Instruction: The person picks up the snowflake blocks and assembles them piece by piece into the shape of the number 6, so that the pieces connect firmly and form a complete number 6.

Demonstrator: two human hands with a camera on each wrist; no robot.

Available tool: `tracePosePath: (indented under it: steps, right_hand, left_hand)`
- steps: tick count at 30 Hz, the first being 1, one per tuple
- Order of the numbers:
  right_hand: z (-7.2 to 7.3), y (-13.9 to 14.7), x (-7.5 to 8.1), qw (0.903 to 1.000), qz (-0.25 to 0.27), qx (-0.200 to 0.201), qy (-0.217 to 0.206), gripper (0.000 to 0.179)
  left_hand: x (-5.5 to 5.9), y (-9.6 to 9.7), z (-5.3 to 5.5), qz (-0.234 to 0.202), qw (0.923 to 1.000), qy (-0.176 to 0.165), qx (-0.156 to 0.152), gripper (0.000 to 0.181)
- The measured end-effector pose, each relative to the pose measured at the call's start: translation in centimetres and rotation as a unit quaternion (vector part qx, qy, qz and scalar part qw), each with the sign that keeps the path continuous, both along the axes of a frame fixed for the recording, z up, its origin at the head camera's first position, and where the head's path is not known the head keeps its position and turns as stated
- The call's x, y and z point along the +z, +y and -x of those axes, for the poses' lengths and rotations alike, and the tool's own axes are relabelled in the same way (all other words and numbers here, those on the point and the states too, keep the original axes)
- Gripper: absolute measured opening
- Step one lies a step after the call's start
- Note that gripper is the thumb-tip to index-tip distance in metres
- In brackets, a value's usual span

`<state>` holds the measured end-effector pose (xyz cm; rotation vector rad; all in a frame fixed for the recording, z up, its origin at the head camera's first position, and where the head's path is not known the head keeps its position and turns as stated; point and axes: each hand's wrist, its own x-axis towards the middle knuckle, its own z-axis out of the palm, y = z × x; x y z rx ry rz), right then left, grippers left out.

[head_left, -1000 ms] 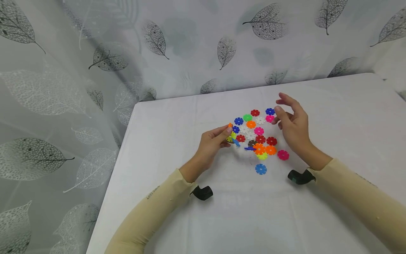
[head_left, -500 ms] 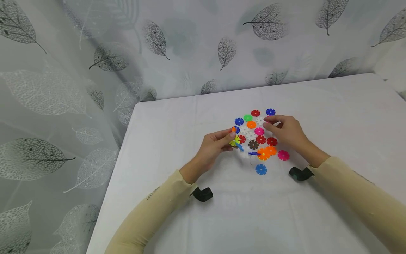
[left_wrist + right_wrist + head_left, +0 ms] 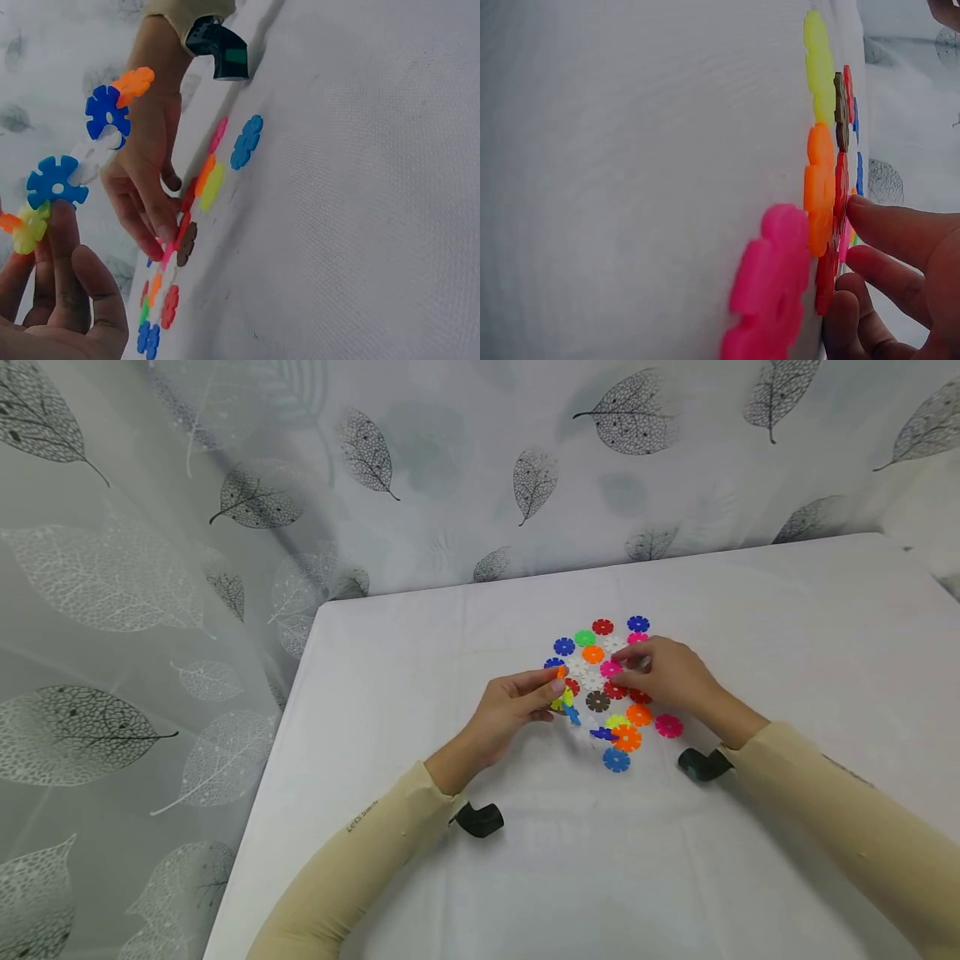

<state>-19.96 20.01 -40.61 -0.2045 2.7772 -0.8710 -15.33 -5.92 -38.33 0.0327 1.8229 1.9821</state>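
Note:
My left hand [image 3: 517,703] pinches one end of a chain of interlocked plastic snowflake discs. In the left wrist view the chain runs from a yellow disc [image 3: 30,227] at the fingertips through a light blue disc [image 3: 56,182], a white one [image 3: 91,159] and a dark blue one [image 3: 107,114] to an orange disc [image 3: 135,85]. Another orange disc [image 3: 561,672] sticks up by the left thumb. My right hand [image 3: 671,672] reaches down over the loose discs, with thumb and fingers on either side of a pink snowflake disc [image 3: 611,669] at the table.
Several loose snowflake discs lie around the hands, including a brown one [image 3: 597,701], a green one [image 3: 585,638], a light blue one [image 3: 617,760] and a pink one [image 3: 669,726]. A white cloth covers the table [image 3: 420,643]. A leaf-patterned curtain [image 3: 435,460] hangs behind it.
My right hand has come down from the raised spot at right onto the pink disc, moving left. My left hand has shifted slightly right, and the chain's far end has swung lower.

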Motion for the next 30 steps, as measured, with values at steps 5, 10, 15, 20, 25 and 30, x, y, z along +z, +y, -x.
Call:
tracePosePath:
  steps: [5, 10, 15, 20, 25, 30]
  right_hand:
    - [0.07, -0.09, -0.01, 1.0000, 0.003, 0.003, -0.001, 0.046]
    - [0.05, -0.12, -0.04, 1.0000, 0.008, 0.000, -0.004, 0.043]
    - [0.12, -0.19, 0.08, 0.9999, 0.006, 0.000, -0.009, 0.045]
    - [0.24, -0.23, 0.19, 0.9999, 0.007, 0.001, -0.015, 0.043]
    - [0.42, -0.24, 0.14, 0.9997, 0.008, 0.005, -0.022, 0.043]
    - [0.71, -0.27, 0.19, 0.9994, 0.004, 0.012, -0.033, 0.045]
  left_hand:
    - [0.19, 0.05, -0.15, -0.010, 0.9998, 0.004, -0.017, 0.039]
    - [0.33, 0.08, -0.30, -0.014, 0.9995, 0.003, -0.028, 0.038]
    - [0.38, 0.02, -0.33, -0.016, 0.9994, 0.007, -0.031, 0.038]
    - [0.26, -0.02, -0.27, -0.015, 0.9993, 0.009, -0.034, 0.038]
    - [0.10, -0.01, -0.24, -0.015, 0.9993, 0.006, -0.034, 0.039]
    - [0.06, 0.01, -0.27, -0.015, 0.9993, 0.004, -0.034, 0.038]
